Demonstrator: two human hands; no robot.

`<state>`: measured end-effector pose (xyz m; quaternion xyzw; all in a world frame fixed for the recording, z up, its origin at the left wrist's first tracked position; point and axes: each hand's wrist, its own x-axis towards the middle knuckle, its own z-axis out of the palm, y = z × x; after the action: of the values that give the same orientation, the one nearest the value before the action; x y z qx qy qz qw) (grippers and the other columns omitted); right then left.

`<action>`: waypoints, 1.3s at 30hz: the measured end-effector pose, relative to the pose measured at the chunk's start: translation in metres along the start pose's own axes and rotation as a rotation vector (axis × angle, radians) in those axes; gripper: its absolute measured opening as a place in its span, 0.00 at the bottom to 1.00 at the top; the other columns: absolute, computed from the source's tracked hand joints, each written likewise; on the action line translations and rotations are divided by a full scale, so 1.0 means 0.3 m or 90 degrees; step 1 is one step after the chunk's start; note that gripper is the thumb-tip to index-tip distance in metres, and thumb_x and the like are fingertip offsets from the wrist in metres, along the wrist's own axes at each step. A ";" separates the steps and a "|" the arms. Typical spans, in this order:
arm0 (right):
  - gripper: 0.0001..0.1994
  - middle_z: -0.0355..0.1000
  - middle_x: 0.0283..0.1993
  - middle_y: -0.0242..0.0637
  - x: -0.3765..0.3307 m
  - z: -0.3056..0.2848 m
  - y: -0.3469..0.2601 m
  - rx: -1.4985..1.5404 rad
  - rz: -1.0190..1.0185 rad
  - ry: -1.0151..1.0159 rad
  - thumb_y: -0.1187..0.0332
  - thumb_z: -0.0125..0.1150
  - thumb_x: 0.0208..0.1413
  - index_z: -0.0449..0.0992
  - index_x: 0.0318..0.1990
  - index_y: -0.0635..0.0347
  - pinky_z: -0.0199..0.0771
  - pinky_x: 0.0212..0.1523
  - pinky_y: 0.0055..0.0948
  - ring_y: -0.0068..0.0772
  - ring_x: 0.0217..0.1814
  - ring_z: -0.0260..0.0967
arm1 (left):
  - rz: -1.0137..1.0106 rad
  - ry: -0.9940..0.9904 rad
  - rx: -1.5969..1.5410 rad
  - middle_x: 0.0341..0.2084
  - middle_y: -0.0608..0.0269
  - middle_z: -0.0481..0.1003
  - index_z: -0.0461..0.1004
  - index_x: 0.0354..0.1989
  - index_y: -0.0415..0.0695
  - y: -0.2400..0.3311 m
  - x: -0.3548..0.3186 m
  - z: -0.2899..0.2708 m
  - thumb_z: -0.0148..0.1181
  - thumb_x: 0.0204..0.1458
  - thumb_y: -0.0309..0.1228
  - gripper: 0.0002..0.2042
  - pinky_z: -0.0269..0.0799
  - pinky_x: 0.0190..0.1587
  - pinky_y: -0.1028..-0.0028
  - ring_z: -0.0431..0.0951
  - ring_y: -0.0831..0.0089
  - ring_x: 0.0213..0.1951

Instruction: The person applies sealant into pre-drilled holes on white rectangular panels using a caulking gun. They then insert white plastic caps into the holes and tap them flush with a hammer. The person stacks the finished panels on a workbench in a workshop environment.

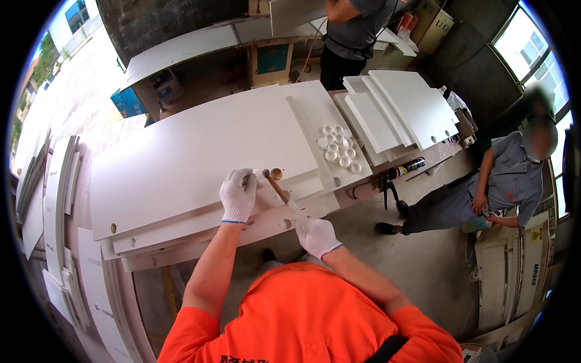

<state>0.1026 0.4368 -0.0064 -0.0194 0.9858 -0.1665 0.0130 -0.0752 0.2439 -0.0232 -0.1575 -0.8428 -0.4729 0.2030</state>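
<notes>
My right hand (318,236), in a white knit glove, is closed round the handle of a hammer (278,188) near the front edge of the panels. The hammer's small head lies beside a round brown-lined hole (276,173) in the top white panel (206,154). Just left of the hammer, my left hand (238,192), gloved too, has its fingers curled together over the panel's front edge; whatever they may hold is hidden. Several white round cups (334,145) sit in a cluster on the panel stack, to the right of the hole.
More white panels (402,112) are stacked at the right end, with a dark tube (410,167) beside them. Long boards (59,206) lie at the left. A person (357,30) stands behind the table, another (511,178) sits at the right.
</notes>
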 end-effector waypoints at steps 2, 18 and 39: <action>0.31 0.85 0.35 0.37 -0.005 -0.063 -0.037 0.145 -0.059 0.123 0.67 0.54 0.72 0.60 0.82 0.51 0.80 0.28 0.47 0.50 0.29 0.80 | -0.007 0.010 0.005 0.35 0.56 0.82 0.84 0.41 0.44 -0.009 -0.004 -0.012 0.69 0.56 0.24 0.06 0.81 0.39 0.61 0.84 0.56 0.34; 0.33 0.82 0.41 0.53 -0.029 -0.041 0.018 0.259 -0.005 0.180 0.68 0.60 0.71 0.60 0.82 0.53 0.82 0.38 0.46 0.60 0.35 0.81 | -0.050 -0.024 -0.041 0.34 0.57 0.85 0.85 0.37 0.46 0.001 -0.008 0.050 0.70 0.54 0.24 0.04 0.82 0.41 0.63 0.86 0.58 0.35; 0.29 0.80 0.56 0.59 -0.048 -0.044 0.046 0.253 0.128 0.103 0.68 0.58 0.72 0.65 0.79 0.51 0.83 0.47 0.50 0.65 0.48 0.81 | 0.144 -0.005 0.047 0.35 0.65 0.85 0.83 0.31 0.50 0.043 -0.002 0.179 0.72 0.49 0.25 0.04 0.76 0.43 0.57 0.84 0.57 0.39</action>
<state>0.1162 0.4546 0.0020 0.0952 0.9283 -0.3564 -0.0462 -0.0790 0.2966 -0.0393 -0.2456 -0.8375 -0.4147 0.2574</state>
